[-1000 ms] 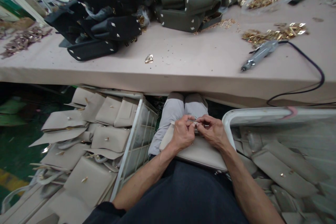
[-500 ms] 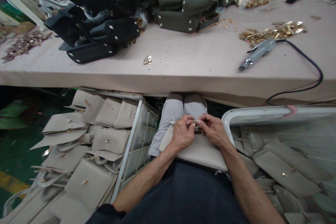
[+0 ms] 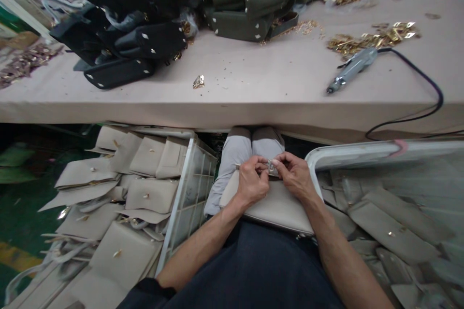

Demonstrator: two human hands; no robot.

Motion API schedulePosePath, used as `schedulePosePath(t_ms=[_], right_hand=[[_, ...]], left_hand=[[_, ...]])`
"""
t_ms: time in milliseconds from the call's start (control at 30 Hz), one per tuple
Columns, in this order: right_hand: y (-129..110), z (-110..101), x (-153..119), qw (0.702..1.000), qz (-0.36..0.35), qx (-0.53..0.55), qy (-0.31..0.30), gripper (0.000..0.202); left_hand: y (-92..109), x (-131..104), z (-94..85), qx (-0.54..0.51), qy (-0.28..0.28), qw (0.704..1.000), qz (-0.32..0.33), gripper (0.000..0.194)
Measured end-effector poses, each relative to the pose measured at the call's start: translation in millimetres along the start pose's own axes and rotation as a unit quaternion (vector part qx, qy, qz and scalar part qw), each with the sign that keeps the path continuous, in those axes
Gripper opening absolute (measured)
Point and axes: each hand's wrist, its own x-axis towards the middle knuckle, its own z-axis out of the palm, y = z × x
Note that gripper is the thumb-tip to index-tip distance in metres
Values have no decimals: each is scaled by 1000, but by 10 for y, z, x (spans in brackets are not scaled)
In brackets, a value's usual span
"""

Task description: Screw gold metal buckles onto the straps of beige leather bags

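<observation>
A light beige bag (image 3: 279, 206) lies across my lap. Above its far edge both hands meet with bent fingers around a small metal piece (image 3: 270, 166). My left hand (image 3: 253, 178) is closed, thumb and fingers pinching at the piece's left side. On the right side, my right hand (image 3: 293, 174) pinches the same piece between thumb and forefinger. The fingers partly cover the piece, so its exact shape is hard to make out.
A white crate (image 3: 184, 188) of beige bags is at left, another white bin (image 3: 348, 152) at right. On the table (image 3: 253, 77) are dark bags (image 3: 119, 72), green bags (image 3: 235, 26), gold hardware (image 3: 377, 38) and a corded screwdriver (image 3: 351, 72).
The fingertips have shifted slightly, and more of the small metal piece shows between them. The whole view has moved a little.
</observation>
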Motion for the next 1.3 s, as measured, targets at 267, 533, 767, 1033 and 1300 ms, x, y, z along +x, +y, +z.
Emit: schedulePosePath(t_ms=[267,533,767,1033,1300], right_hand=[[11,17,1,1000,8,6,6,34],[26,-78,2,996,7,28,-85,27],[55,-43,-27,994,-1,36,-106,28],[100,5,-31,996,-13,10,-85,30],[161,5,-27,994,37,76,-63,39]], left_hand=[[-37,44,-19,-29,-30,999,-33,25],[-73,68,3,5,-5,995,-98,29],[-98,57,-1,-1,-7,994,-105,31],[-190,83,54,-12,-1,991,-131,32],[-157,53,55,-22,2,993,-120,27]])
